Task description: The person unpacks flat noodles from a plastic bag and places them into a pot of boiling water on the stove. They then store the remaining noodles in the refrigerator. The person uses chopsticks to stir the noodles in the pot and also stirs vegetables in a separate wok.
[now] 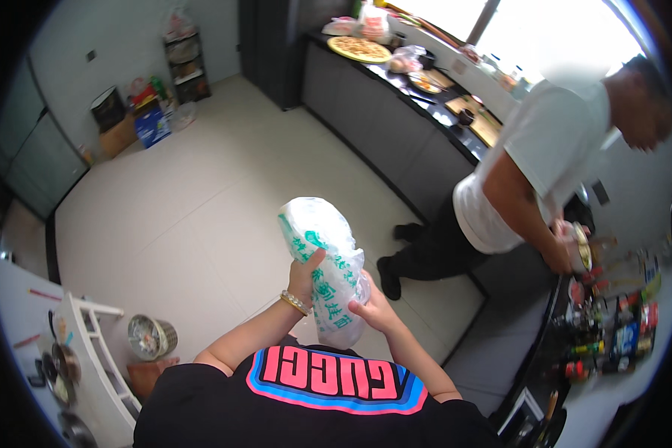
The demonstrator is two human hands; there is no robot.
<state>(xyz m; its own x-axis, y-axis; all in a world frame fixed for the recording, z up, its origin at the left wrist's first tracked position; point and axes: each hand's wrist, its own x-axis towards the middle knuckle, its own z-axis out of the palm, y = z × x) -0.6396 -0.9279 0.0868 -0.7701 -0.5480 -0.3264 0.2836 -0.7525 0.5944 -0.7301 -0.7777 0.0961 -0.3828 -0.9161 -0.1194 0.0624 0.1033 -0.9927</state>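
Close to my chest, both hands hold a long white plastic-wrapped package (336, 291) that bears green writing. My left hand (308, 274) grips its left side, with the thumb on top and beaded bracelets at the wrist. On the package's right side lies my right hand (374, 307), its thumb pressed against the crinkled plastic. The package is held lengthwise, its wide white end pointing away from me. What the wrapping contains cannot be told. Below it is the front of a black shirt.
A co-worker in a white shirt (565, 129) stands at the right, holding a dish (582, 248). A counter (364, 84) under the window bears a yellow tray of food (359, 49) and cutting boards. Bottles crowd the right counter. At lower left are a waste basket (152, 337) and white rack (98, 347).
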